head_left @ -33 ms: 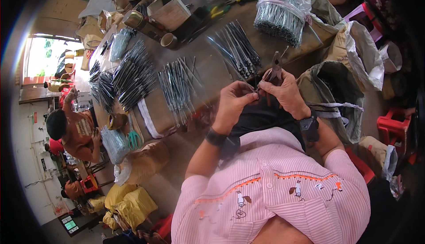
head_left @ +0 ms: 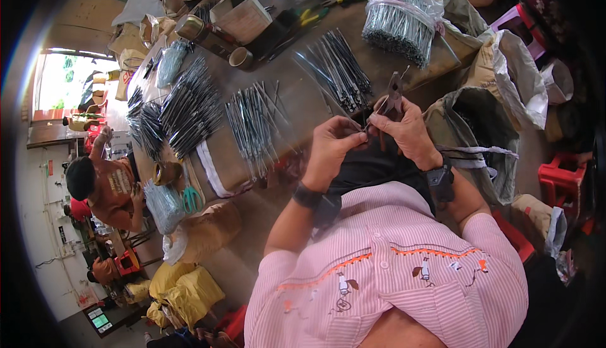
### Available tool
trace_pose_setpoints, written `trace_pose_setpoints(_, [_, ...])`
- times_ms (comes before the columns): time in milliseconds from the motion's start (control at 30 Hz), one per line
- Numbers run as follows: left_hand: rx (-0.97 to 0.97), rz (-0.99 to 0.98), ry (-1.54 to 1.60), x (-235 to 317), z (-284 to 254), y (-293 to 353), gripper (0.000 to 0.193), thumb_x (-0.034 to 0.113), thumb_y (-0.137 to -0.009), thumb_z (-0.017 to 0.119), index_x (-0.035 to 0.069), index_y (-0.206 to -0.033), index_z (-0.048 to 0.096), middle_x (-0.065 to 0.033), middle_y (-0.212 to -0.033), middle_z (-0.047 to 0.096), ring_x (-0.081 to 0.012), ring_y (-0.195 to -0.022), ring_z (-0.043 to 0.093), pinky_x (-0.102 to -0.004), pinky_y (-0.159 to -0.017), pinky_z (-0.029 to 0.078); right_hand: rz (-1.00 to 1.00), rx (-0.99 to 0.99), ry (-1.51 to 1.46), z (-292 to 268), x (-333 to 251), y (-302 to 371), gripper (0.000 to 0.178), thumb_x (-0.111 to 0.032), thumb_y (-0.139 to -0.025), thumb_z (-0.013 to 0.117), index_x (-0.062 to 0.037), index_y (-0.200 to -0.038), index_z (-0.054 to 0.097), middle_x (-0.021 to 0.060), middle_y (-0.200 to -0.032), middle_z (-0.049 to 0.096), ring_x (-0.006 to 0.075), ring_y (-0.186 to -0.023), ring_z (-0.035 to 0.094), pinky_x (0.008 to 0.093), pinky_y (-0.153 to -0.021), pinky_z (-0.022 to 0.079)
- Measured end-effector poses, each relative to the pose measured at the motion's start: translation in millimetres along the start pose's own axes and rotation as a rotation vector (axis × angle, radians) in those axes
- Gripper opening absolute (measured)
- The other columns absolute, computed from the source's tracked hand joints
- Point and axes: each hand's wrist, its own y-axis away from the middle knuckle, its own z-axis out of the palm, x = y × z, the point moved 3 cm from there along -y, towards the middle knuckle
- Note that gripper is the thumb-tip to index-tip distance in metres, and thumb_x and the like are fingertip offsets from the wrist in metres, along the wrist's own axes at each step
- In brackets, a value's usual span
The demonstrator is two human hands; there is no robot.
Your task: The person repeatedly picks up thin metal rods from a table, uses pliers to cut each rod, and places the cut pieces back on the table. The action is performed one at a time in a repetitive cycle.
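Just off the table's near edge, my two hands meet fingertip to fingertip. My left hand is closed in a pinch on a thin dark rod, most of it hidden by the fingers. My right hand is wrapped round a pair of pliers, whose jaws point up and away from me; its thumb and forefinger also press close to the rod. Right beyond my hands lies a loose bunch of thin dark metal rods. Another bunch of thin rods is spread to the left.
A large plastic-wrapped bundle of rods stands at the far right of the table. More rod piles, a metal cup and an open box are at the left and back. Open sacks flank my right arm. Other people work nearby.
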Motion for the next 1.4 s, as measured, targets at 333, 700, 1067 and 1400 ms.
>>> trace_pose_setpoints(333, [-0.139,-0.104,-0.107,-2,3,10,0.024,-0.004,-0.079,0.065,-0.003,-0.102,0.057,-0.0065,-0.085,0.064,-0.0149,-0.076,0.066,-0.0262,-0.068,0.056,0.021,0.043,-0.060,-20,-13,-12,0.019,-0.005,-0.085,0.066,0.0006,-0.101,0.059,0.0070,-0.082,0.065,0.0128,-0.068,0.062,0.0248,-0.063,0.052])
trace_pose_setpoints(700, [-0.138,-0.204,-0.123,1,6,13,0.027,-0.001,-0.081,0.063,-0.005,-0.108,0.058,-0.0072,-0.088,0.064,-0.0165,-0.078,0.067,-0.0240,-0.064,0.053,0.153,0.074,-0.132,-25,-2,-6,0.016,-0.009,-0.083,0.069,-0.0007,-0.095,0.062,0.0071,-0.080,0.065,0.0144,-0.066,0.062,0.0255,-0.059,0.051])
trace_pose_setpoints(1067, [-0.229,-0.198,-0.090,-5,12,13,0.024,-0.002,-0.082,0.064,-0.002,-0.105,0.058,-0.0062,-0.087,0.062,-0.0157,-0.075,0.067,-0.0231,-0.060,0.054,0.193,0.046,-0.098,-24,-1,-3,0.022,-0.010,-0.084,0.070,0.0009,-0.101,0.062,0.0109,-0.085,0.067,0.0152,-0.066,0.063,0.0262,-0.061,0.053])
trace_pose_setpoints(1400, [-0.150,-0.348,0.457,-9,18,10,0.009,0.011,-0.091,0.059,0.008,-0.098,0.055,-0.0039,-0.089,0.060,-0.0148,-0.083,0.061,-0.0286,-0.070,0.051,0.172,0.005,-0.050,-18,-3,-5,0.020,-0.007,-0.082,0.071,0.0018,-0.098,0.061,0.0102,-0.085,0.067,0.0134,-0.066,0.063,0.0244,-0.060,0.052])
